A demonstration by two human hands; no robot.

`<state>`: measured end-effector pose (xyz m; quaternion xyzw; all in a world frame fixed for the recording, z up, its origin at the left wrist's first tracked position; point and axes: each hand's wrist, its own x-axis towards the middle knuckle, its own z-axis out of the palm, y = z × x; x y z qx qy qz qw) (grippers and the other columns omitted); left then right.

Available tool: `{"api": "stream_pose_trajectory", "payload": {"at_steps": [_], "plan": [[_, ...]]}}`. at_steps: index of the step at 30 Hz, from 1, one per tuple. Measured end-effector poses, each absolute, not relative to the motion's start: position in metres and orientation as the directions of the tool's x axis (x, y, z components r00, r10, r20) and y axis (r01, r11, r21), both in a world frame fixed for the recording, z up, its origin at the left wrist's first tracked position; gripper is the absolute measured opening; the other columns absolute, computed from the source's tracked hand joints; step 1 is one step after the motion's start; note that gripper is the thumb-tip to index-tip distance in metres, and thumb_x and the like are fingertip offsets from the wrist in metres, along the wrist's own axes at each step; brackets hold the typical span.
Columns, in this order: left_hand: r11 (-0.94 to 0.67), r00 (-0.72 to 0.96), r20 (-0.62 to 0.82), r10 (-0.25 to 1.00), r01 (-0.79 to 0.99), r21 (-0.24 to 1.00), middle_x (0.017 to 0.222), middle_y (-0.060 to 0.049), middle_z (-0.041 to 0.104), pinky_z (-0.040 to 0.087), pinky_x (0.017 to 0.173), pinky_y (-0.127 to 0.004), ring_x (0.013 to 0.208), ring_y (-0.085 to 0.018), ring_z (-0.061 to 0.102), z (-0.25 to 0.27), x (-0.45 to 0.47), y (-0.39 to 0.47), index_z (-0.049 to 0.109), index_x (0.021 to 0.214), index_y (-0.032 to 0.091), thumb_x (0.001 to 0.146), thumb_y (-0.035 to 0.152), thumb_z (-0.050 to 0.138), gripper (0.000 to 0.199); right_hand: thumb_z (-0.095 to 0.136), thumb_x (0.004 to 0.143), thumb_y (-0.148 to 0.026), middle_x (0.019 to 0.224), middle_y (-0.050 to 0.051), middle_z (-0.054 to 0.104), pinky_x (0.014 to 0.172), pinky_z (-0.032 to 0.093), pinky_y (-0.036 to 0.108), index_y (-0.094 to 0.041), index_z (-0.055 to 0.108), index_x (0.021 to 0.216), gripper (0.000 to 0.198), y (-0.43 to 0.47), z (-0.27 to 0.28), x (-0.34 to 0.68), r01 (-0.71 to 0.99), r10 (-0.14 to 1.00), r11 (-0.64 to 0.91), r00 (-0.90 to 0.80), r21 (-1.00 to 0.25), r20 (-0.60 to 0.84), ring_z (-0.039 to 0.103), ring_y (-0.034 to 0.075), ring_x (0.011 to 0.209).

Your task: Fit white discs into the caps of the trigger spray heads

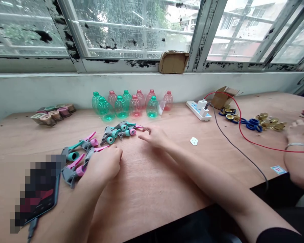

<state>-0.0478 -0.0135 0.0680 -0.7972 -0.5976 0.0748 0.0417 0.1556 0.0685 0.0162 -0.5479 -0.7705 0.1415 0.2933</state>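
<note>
My left hand [106,162] is closed, with curled fingers, over the right edge of a loose group of trigger spray heads. A grey spray head with a pink lever [101,148] lies right behind it. Whatever the fingers may hold is hidden. My right hand [154,136] has its thumb and forefinger apart, at the pink lever tip of a second cluster of spray heads [123,130]; whether it touches the lever I cannot tell. These heads have grey bodies, teal or pink levers and round collars. Another grey and pink spray head [71,173] rests beside my left wrist.
Clear green and pink bottles [121,109] stand along the wall. At left are small tubs [54,114] and a phone [40,192]. A power strip [199,110], a red cable [239,114], blue rings [252,124] and another person's hand [300,130] are at right.
</note>
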Motion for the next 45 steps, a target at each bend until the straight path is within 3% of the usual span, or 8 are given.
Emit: {"api": "stream_pose_trajectory", "payload": {"at_steps": [12,17,21,24,30,38,41,45], "plan": [[-0.369,0.351,0.225,0.909,0.928,0.042,0.076,-0.005,0.069,0.036,0.053,-0.027,0.070,-0.023,0.063,0.044,-0.018,-0.007,0.065,0.080,0.022,0.086,0.040,0.049,0.025,0.047,0.086,-0.054,0.091,0.011,0.072,0.067,0.042,0.028,-0.020,0.072,0.089,0.042,0.100,0.008,0.118,0.862,0.987,0.138,-0.081,-0.487,0.136,0.065,0.024,0.085],[-0.523,0.452,0.331,0.829,0.835,0.172,0.091,-0.003,0.069,0.043,0.062,-0.028,0.075,-0.020,0.064,0.038,-0.015,-0.006,0.064,0.087,0.023,0.088,0.031,0.048,0.018,0.055,0.083,-0.044,0.071,0.004,0.068,0.059,0.038,0.024,-0.018,0.071,0.075,0.032,0.070,0.012,0.170,0.790,0.980,0.197,-0.181,-0.580,0.087,0.060,0.018,0.068],[-0.671,0.598,0.306,0.741,0.679,0.298,0.114,-0.002,0.066,0.048,0.082,-0.028,0.099,-0.019,0.063,0.030,-0.009,-0.007,0.058,0.115,0.026,0.084,0.016,0.048,0.033,0.051,0.087,-0.047,0.064,-0.001,0.061,0.054,0.036,0.021,-0.016,0.072,0.087,0.037,0.035,0.014,0.212,0.558,0.891,0.293,-0.454,-0.776,0.010,0.052,0.011,0.057],[-0.756,0.714,0.254,0.652,0.589,0.285,0.132,-0.002,0.057,0.046,0.094,-0.032,0.118,-0.020,0.054,0.026,-0.001,-0.008,0.046,0.131,0.028,0.078,0.004,0.045,0.058,0.044,0.091,-0.044,0.064,-0.002,0.056,0.052,0.034,0.021,-0.016,0.070,0.094,0.039,0.016,0.009,0.235,0.512,0.919,0.297,-0.384,-0.806,0.095,0.048,0.010,0.056],[-0.806,0.784,0.198,0.589,0.549,0.224,0.143,-0.007,0.047,0.046,0.097,-0.039,0.123,-0.026,0.049,0.025,0.014,-0.014,0.045,0.134,0.025,0.075,0.010,0.052,0.061,0.043,0.093,-0.032,0.062,-0.002,0.058,0.056,0.037,0.023,-0.016,0.069,0.096,0.031,-0.005,0.001,0.251,0.576,0.949,0.299,-0.265,-0.761,0.172,0.051,0.011,0.056],[-0.774,0.767,0.156,0.622,0.573,0.268,0.132,-0.002,0.057,0.048,0.090,-0.035,0.113,-0.023,0.059,0.024,0.013,-0.019,0.052,0.128,0.032,0.087,0.015,0.046,0.044,0.045,0.093,-0.028,0.073,0.001,0.067,0.061,0.041,0.023,-0.018,0.069,0.096,0.026,-0.035,-0.003,0.242,0.502,0.919,0.359,-0.337,-0.786,0.205,0.057,0.013,0.064],[-0.755,0.747,0.217,0.629,0.519,0.400,0.127,-0.004,0.060,0.047,0.092,-0.033,0.111,-0.021,0.059,0.018,0.012,-0.018,0.056,0.123,0.028,0.085,0.011,0.047,0.043,0.045,0.093,-0.027,0.076,0.002,0.067,0.060,0.040,0.024,-0.019,0.070,0.099,0.027,-0.041,0.005,0.242,0.522,0.902,0.422,-0.321,-0.741,0.287,0.057,0.013,0.066],[-0.587,0.632,0.197,0.750,0.497,0.639,0.092,-0.003,0.070,0.050,0.072,-0.026,0.078,-0.016,0.064,0.009,0.011,-0.014,0.063,0.109,0.020,0.081,0.013,0.053,0.030,0.046,0.094,-0.027,0.079,0.004,0.069,0.064,0.038,0.025,-0.020,0.072,0.096,0.026,-0.049,0.029,0.247,0.664,0.844,0.532,-0.369,-0.525,0.389,0.060,0.015,0.071]]}}
